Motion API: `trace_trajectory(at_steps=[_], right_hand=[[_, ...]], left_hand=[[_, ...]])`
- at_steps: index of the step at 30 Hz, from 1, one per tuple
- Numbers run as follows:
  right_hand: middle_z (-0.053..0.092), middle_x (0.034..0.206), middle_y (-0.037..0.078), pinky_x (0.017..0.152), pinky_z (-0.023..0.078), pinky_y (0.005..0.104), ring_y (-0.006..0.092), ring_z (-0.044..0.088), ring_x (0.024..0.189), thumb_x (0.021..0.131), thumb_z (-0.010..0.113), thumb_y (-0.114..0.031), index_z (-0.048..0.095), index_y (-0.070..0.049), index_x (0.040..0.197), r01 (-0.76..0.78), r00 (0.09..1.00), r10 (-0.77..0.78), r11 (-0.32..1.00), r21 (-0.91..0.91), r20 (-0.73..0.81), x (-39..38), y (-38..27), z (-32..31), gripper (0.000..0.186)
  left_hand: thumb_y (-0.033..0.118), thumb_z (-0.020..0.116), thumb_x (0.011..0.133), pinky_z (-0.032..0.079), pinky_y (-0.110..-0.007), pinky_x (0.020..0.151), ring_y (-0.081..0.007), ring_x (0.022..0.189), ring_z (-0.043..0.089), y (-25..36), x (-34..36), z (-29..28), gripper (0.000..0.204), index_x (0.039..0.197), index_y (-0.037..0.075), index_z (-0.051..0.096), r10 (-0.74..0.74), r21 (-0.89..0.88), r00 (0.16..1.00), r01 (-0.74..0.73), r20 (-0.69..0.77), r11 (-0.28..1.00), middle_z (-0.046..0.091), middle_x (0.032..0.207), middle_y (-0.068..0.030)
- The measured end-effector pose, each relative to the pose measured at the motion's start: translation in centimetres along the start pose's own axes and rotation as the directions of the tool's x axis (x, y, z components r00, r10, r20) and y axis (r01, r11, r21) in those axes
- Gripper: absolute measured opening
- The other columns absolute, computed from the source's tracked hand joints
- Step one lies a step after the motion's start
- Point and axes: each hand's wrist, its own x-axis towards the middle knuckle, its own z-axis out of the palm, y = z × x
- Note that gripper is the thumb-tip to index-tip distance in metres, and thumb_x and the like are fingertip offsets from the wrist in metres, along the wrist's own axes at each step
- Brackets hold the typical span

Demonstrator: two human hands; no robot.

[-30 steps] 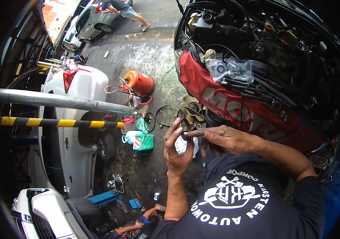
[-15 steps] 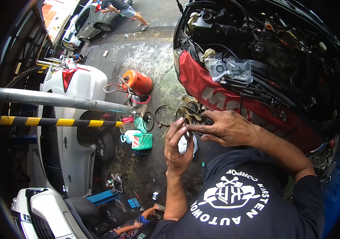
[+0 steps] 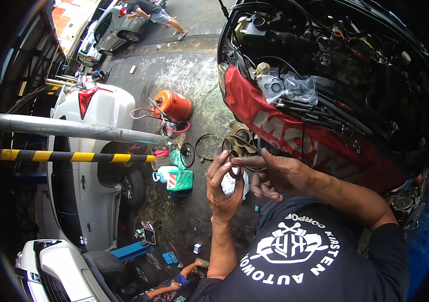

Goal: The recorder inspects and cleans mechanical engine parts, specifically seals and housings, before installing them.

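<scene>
In front of my chest, my left hand (image 3: 222, 189) is raised and pinches a small dark ring (image 3: 234, 170), which looks like an oil seal, between thumb and fingers. My right hand (image 3: 284, 175) comes from the right with its index finger stretched out to the ring's upper edge. Its thumb points up and its other fingers hang apart, loosely bent, with nothing visible in them. To the right is an open engine bay (image 3: 320, 45), its front edge draped with a red fender cover (image 3: 275, 121).
Wrenches and sockets (image 3: 315, 115) lie beside clear plastic bags (image 3: 297, 88) on the engine bay's edge. A fan (image 3: 242, 136) and belt (image 3: 207, 146) sit on the floor near an orange tank (image 3: 173, 104). A striped bar (image 3: 73, 156) juts in from the left. A person (image 3: 169, 289) sits low down.
My right hand's thumb has lifted and its lower fingers have spread downward, while the index finger stays at the ring. My left hand keeps its hold in nearly the same place.
</scene>
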Motion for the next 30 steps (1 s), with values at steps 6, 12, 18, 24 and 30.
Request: trace_trajectory(at_steps=[6, 12, 18, 24, 30], right_hand=[[0.064, 0.085, 0.017, 0.049, 0.048, 0.0240, 0.0142, 0.057, 0.055, 0.102, 0.016, -0.060, 0.029, -0.003, 0.151, -0.026, 1.000, 0.029, 0.966, 0.258, -0.008, 0.1, -0.3, -0.4, 0.077], [0.065, 0.086, 0.016, 0.052, 0.047, 0.0235, 0.0132, 0.057, 0.057, 0.103, 0.021, -0.060, 0.025, -0.005, 0.154, -0.006, 0.999, 0.003, 0.997, 0.082, 0.035, 0.1, -1.1, 0.9, 0.076], [0.066, 0.084, 0.013, 0.065, 0.053, 0.0366, 0.0223, 0.065, 0.070, 0.102, 0.045, -0.048, 0.030, -0.021, 0.155, -0.003, 0.993, -0.112, 0.227, -0.974, -0.029, -1.1, -1.6, 1.9, 0.061], [0.062, 0.087, 0.014, 0.069, 0.053, 0.0429, 0.0297, 0.065, 0.079, 0.100, 0.050, -0.044, 0.031, -0.034, 0.153, -0.078, 0.981, -0.190, -0.240, -0.968, -0.032, -0.6, -3.2, 1.5, 0.057], [0.060, 0.086, 0.013, 0.071, 0.054, 0.0422, 0.0286, 0.064, 0.078, 0.100, 0.050, -0.043, 0.031, -0.034, 0.153, 0.080, 0.962, -0.256, -0.055, -0.995, 0.091, -1.0, -1.7, 0.0, 0.058]], left_hand=[[-0.013, 0.073, 0.077, 0.044, -0.044, 0.106, -0.0335, 0.131, 0.049, 0.0, -0.1, 0.1, 0.065, 0.129, 0.008, 0.041, -0.077, -0.094, 0.995, 0.071, -0.060, 0.993, 0.048, 0.141, -0.0223], [-0.008, 0.075, 0.074, 0.047, -0.043, 0.103, -0.0352, 0.123, 0.056, 0.1, 0.2, 0.2, 0.063, 0.127, 0.009, 0.045, -0.047, -0.067, 0.998, 0.044, -0.051, 0.997, 0.056, 0.133, -0.0191], [-0.013, 0.070, 0.077, 0.043, -0.041, 0.108, -0.0307, 0.134, 0.046, -0.1, 0.0, -0.3, 0.067, 0.133, 0.008, 0.040, -0.193, -0.296, 0.981, 0.183, -0.003, 0.937, 0.042, 0.146, -0.0203], [-0.012, 0.072, 0.078, 0.045, -0.039, 0.106, -0.0293, 0.131, 0.048, 0.3, 0.1, -0.3, 0.068, 0.134, 0.008, 0.040, -0.238, -0.380, 0.971, 0.212, -0.022, 0.900, 0.042, 0.146, -0.0197], [-0.011, 0.073, 0.078, 0.046, -0.038, 0.105, -0.0290, 0.131, 0.049, 0.4, 0.4, -0.1, 0.068, 0.134, 0.008, 0.039, -0.216, -0.356, 0.976, 0.194, -0.022, 0.914, 0.042, 0.146, -0.0198]])
